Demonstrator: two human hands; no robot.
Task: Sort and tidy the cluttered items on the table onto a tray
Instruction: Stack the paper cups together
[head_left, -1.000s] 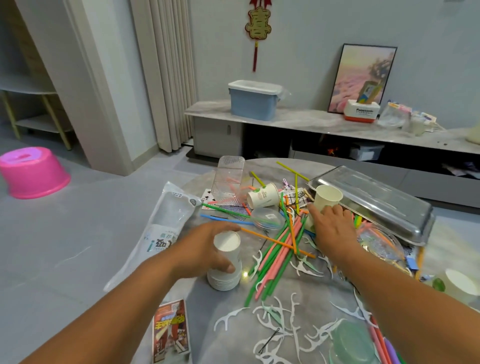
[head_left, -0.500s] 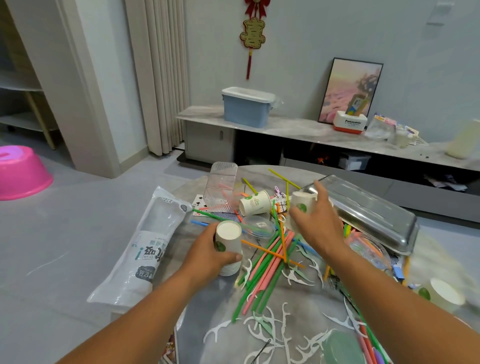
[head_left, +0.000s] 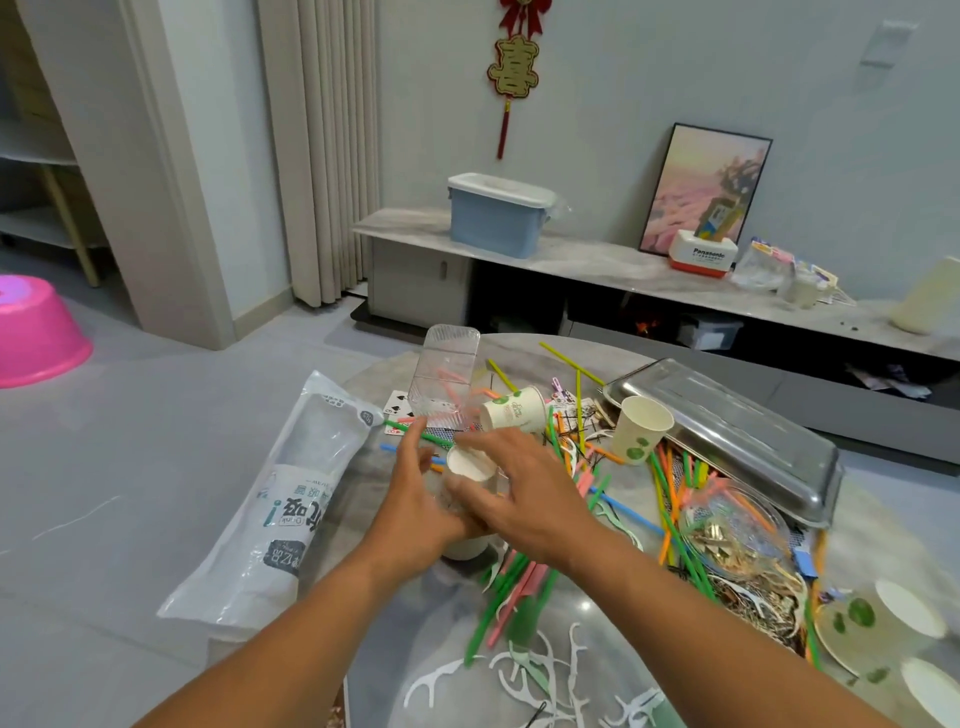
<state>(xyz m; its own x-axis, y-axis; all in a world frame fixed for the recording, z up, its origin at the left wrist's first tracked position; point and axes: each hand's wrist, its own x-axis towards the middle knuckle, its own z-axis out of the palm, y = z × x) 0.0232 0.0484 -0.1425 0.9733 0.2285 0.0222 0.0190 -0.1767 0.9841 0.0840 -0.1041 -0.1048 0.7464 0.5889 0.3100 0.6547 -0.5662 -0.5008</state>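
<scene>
A stack of white paper cups (head_left: 466, 548) stands at the table's left middle, and my left hand (head_left: 415, 512) holds it from the left. My right hand (head_left: 524, 499) reaches across from the right, with its thumb and fingers around the top cup (head_left: 470, 462) of the stack; the hands are motion-blurred. Another paper cup (head_left: 641, 428) stands upright beside the upturned steel tray (head_left: 727, 415). A third cup (head_left: 514, 410) lies on its side farther back. Coloured straws (head_left: 519, 587) and white floss picks (head_left: 540, 670) lie scattered around.
A long plastic bag (head_left: 291, 493) overhangs the table's left edge. A clear plastic box (head_left: 447, 369) and playing cards (head_left: 396, 408) lie behind my hands. A clear dish (head_left: 737, 525) sits at the right, with more cups (head_left: 878, 629) at the lower right.
My right hand left the tray's side and swung left onto the cup stack in my left hand. The stack has risen slightly. A cup stands by the tray now.
</scene>
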